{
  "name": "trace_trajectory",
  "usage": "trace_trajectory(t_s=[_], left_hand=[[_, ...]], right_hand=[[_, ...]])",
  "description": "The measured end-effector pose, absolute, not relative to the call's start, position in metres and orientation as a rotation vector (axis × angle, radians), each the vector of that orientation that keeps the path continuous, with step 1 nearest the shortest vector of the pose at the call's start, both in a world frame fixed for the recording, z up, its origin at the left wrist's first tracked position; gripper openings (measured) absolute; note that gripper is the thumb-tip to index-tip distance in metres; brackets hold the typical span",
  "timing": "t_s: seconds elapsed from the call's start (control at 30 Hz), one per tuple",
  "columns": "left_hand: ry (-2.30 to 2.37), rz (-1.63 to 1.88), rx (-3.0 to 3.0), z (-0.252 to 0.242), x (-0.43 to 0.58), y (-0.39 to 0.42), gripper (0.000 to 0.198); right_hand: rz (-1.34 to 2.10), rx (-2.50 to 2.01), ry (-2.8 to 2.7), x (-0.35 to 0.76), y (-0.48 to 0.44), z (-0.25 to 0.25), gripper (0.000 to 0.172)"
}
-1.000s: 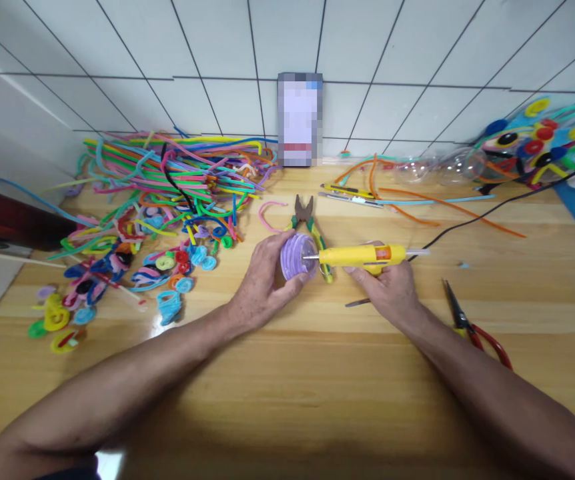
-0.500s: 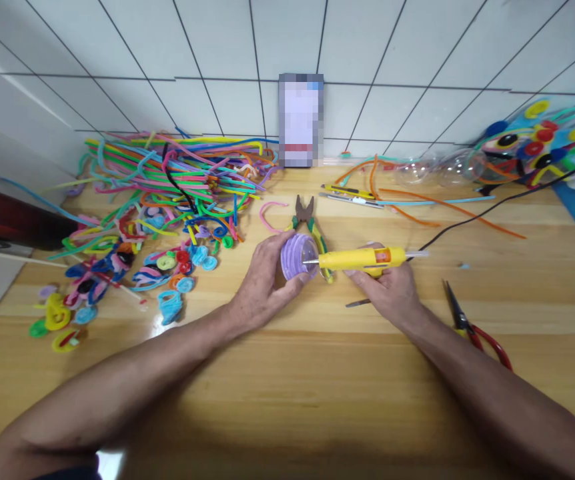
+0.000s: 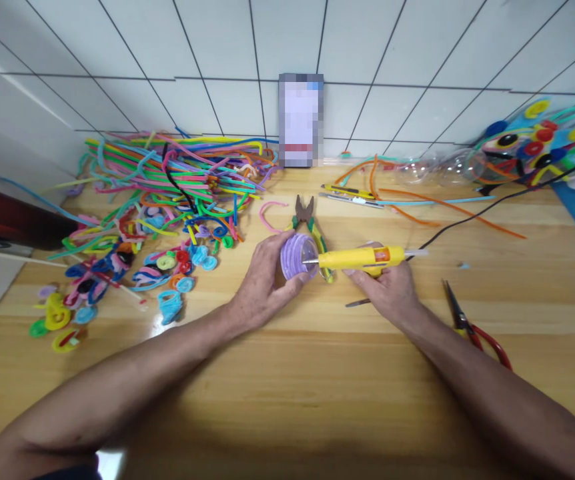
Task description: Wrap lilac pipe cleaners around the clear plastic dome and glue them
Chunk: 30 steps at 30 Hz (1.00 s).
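Observation:
Between the thumb and fingers of my left hand [image 3: 262, 283] is a clear ball wrapped in purple pipe cleaner [image 3: 292, 258], its bare transparent side facing right. My right hand [image 3: 392, 290] is closed round the handle of a yellow hot glue gun [image 3: 355, 259], a clear glue stick poking out of its rear. The gun's metal nozzle points left and meets the edge of the purple wrapping, by the bare part of the ball. Just behind the ball lie pliers with green and yellow handles [image 3: 317, 233], partly covered by it.
Heaps of coloured pipe cleaners [image 3: 167, 173] and coiled pieces [image 3: 170, 307] lie on the left. A phone [image 3: 300, 123] leans against the tiled wall. Needle-nose pliers [image 3: 475, 333] with red handles rest at right, near the black cord [image 3: 467, 220]. Cutters [image 3: 350, 193] and clear balls [image 3: 417, 172] sit behind.
Hardly anything differs. Both hands, the purple-wrapped ball and the glue gun keep practically the same position, the nozzle still at the wrapping's edge.

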State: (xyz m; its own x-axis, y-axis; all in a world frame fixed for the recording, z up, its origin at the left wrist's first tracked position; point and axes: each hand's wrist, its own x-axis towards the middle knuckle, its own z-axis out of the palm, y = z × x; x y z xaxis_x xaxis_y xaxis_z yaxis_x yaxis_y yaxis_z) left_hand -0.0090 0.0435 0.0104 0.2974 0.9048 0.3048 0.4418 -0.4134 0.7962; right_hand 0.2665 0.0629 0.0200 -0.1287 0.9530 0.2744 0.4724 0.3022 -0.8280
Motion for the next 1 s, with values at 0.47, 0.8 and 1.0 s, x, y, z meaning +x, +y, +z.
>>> trace_trajectory(t_s=[0.47,0.8,1.0], left_hand=[[1.187,1.018,2.001,0.0080,-0.0099,0.0434,0.073],[1.188,1.021,1.998,0.0083,-0.0095,0.0435,0.073],[1.181,1.025,2.040,0.0079,-0.0101,0.0447,0.072]], right_hand=[[0.754,-1.331,-1.699,0.2638,0.0636,0.0235,0.021],[0.783,-1.314,-1.663,0.2626,0.0634,0.0225,0.019],[0.863,-1.331,-1.610,0.2624,0.0622,0.0177,0.019]])
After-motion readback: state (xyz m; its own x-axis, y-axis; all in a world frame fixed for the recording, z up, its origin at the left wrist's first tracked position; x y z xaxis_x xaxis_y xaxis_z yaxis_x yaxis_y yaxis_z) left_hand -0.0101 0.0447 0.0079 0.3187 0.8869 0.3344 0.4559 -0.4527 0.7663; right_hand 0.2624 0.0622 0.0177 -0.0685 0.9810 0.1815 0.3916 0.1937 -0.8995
